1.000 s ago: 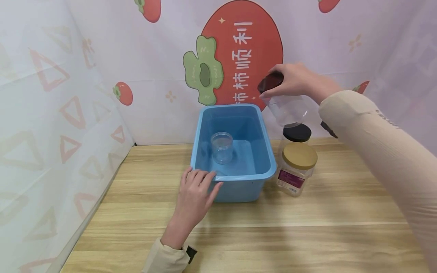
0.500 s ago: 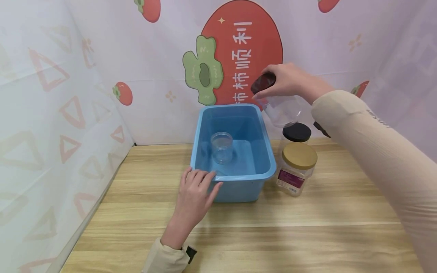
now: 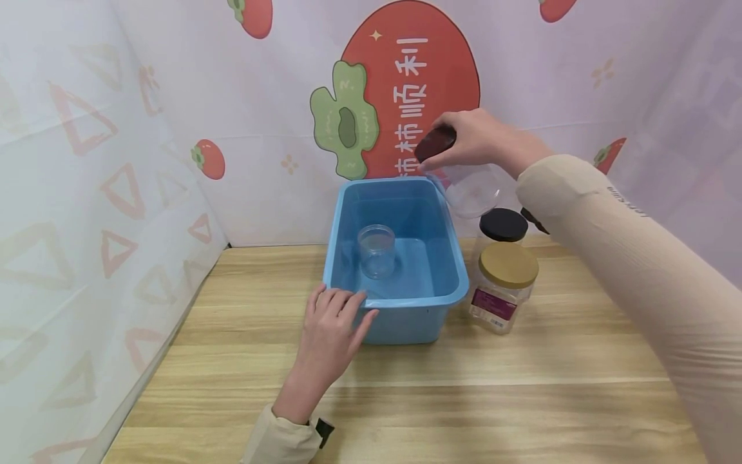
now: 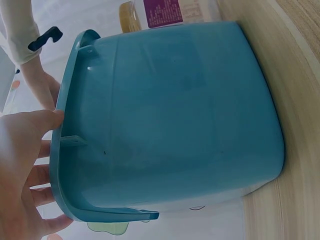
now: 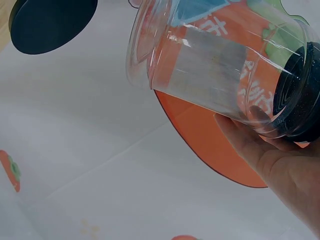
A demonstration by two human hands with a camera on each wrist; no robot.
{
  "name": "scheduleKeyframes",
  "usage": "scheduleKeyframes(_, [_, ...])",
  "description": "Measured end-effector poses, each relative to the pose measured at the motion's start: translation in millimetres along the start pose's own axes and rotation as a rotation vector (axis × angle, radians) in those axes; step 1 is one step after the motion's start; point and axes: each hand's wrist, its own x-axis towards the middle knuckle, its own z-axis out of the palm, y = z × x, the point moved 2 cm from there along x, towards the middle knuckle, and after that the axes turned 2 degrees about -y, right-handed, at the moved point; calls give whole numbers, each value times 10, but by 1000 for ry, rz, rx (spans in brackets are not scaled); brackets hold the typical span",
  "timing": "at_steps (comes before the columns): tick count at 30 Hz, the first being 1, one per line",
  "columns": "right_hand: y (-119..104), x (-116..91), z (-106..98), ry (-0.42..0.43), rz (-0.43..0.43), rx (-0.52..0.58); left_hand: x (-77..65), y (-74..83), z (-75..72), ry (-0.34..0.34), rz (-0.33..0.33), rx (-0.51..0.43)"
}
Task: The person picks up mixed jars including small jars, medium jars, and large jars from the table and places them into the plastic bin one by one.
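Note:
My left hand [image 3: 327, 328] grips the near left corner of the blue plastic basin [image 3: 406, 322]; in the left wrist view the thumb lies outside the rim and the fingers reach inside. My right hand [image 3: 478, 138] holds a clear plastic jar [image 3: 472, 190] by its dark lid [image 3: 436, 143], tilted, in the air by the basin's far right corner. The right wrist view shows the jar's transparent wall [image 5: 210, 70] with nothing visible inside. Within the basin stands a small clear jar [image 3: 377, 251], upright, near its left wall.
Right of the basin stand a jar with a gold lid [image 3: 509, 264] and purple label, and behind it one with a black lid [image 3: 504, 225]. The wooden table [image 3: 255, 322] meets a printed cloth backdrop [image 3: 266, 193].
My right hand has carried the tilted jar leftward, closer to the basin's far right corner. The left hand and the basin have stayed put.

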Motion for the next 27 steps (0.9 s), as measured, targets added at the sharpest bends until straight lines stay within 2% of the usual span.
scheduleKeyframes(27, [-294,137,142,-54,-32,-8,19,-1,11,3,-6,-3])
